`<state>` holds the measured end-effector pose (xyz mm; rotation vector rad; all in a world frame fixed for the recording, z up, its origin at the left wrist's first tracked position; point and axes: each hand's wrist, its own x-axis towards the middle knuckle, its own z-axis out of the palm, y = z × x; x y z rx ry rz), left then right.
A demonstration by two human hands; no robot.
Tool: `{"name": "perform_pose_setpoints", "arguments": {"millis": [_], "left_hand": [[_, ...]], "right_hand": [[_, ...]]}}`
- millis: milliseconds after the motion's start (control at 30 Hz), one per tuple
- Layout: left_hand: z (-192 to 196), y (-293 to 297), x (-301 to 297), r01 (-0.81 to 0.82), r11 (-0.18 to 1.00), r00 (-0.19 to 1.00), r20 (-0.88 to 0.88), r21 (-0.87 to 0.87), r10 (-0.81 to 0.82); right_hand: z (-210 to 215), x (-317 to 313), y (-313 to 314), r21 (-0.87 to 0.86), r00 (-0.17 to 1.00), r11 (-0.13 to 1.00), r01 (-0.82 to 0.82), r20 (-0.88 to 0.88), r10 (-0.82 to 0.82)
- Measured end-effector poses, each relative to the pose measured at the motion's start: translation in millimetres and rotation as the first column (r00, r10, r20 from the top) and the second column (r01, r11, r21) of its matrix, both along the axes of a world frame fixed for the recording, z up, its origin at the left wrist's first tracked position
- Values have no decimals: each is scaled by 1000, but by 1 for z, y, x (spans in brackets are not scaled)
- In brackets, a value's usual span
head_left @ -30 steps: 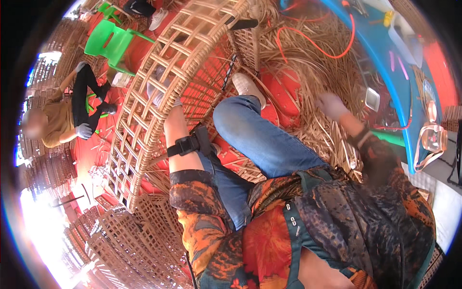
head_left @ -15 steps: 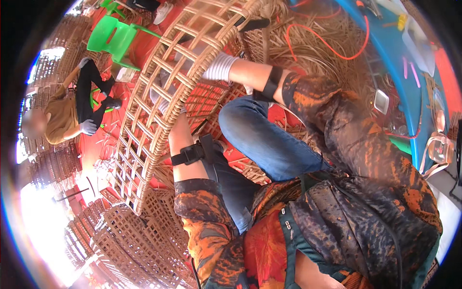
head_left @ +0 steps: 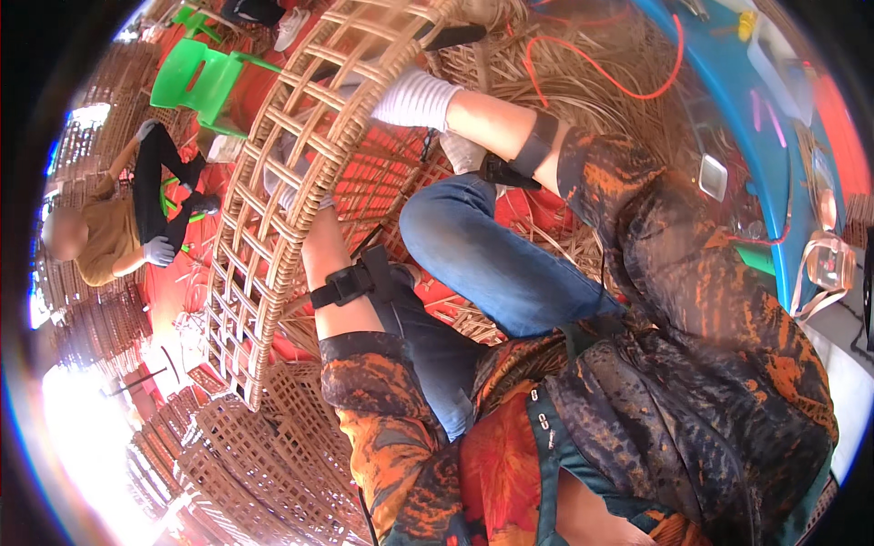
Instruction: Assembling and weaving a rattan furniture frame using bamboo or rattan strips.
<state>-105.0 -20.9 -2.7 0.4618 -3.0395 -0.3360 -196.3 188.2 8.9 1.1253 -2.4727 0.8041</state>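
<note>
Head view, arms [head_left: 496,123] outstretched, hands [head_left: 402,96] behind wickerwork [head_left: 296,238]

Wicker lattice [head_left: 289,244]: tan-brown, open square weave. Right glove [head_left: 414,98]: white, grey stripes. Jeans [head_left: 473,246]: faded blue. Jacket sleeve [head_left: 701,259]: mottled black-and-orange. Wrist strap [head_left: 344,287]: black. Plastic chair [head_left: 218,80]: bright green. Floor [head_left: 164,289]: red. Hose [head_left: 680,47]: orange-red.

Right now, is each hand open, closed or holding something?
Left hand: behind the woven lattice; grip cannot be told.
Right hand: partly behind that lattice too; open or closed cannot be told.
</note>
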Motion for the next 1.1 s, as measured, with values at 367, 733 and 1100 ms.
{"name": "perform_pose_setpoints", "arguments": {"millis": [367, 733, 1100], "left_hand": [[2, -12, 25, -18, 1000, 1000, 10, -2, 18], [-4, 24, 69, 30, 999, 996, 81, -41, -27], [10, 14, 89, -29, 995, 992, -122, 94, 40]], "right_hand": [[16, 160, -3, -132, 834, 835, -534, 76, 546], [-49, -22, 31, 21, 888, 975, -220, 419, 191], [23, 5, -6, 167, 967, 956, -243, 117, 225]]}}
